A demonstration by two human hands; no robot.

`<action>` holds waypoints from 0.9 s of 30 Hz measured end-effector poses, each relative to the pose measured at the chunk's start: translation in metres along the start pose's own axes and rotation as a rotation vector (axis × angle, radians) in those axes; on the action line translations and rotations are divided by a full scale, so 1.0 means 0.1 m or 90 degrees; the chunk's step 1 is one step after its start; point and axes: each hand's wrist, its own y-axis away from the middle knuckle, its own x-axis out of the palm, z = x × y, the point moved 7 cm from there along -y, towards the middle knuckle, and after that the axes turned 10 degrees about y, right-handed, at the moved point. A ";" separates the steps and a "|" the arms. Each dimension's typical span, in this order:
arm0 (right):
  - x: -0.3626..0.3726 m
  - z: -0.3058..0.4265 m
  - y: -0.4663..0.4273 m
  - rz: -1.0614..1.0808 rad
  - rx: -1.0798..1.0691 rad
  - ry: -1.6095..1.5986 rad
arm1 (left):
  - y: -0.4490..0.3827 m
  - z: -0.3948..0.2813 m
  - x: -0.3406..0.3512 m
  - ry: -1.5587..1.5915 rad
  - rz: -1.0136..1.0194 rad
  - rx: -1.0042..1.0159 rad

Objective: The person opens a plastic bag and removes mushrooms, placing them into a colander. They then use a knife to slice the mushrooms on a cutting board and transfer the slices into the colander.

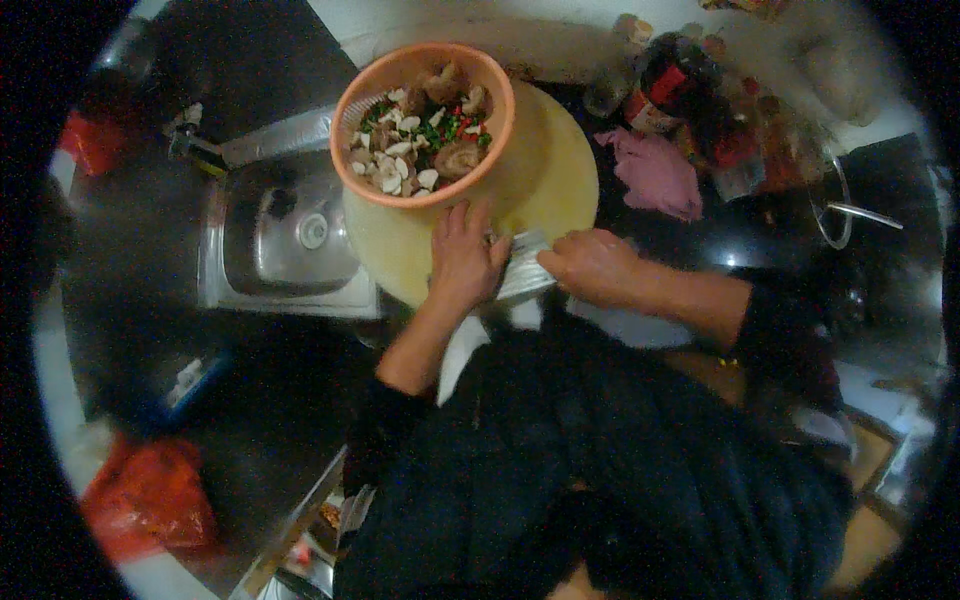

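Note:
My right hand (598, 264) is closed around the mostly covered handle of a wide-bladed kitchen knife. Its blurred, shiny blade (527, 264) points left over the near side of a round yellow cutting board (559, 161). Close to the blade, my left hand (466, 251) lies on the board with fingers pointing away from me. Something small is by its thumb and forefinger, too blurred to name. Just past my left fingertips, an orange plastic basket (424, 201) stands on the board's far left. It holds cut mushroom pieces (394, 169), whole brown mushrooms (459, 157) and chopped green and red vegetables (450, 129).
Left of the board is a steel sink (277, 255) with a faucet (199, 150). A pink cloth (656, 176) and several bottles (667, 82) are at the back right. Red plastic bags (154, 495) lie at the left, near an open drawer (300, 517).

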 end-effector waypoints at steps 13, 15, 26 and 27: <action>0.73 -0.80 1.13 0.014 0.281 -0.460 | 0.64 0.27 0.18 0.075 -0.135 0.063; 1.01 -0.85 1.07 0.046 0.351 -0.585 | 0.60 0.11 0.22 0.032 -0.129 0.105; 1.42 -0.08 0.20 0.064 0.306 -0.701 | 0.41 0.01 0.31 -0.122 -0.100 0.005; 1.45 -0.01 0.14 0.065 0.307 -0.716 | 0.45 0.03 0.25 -0.091 -0.177 0.023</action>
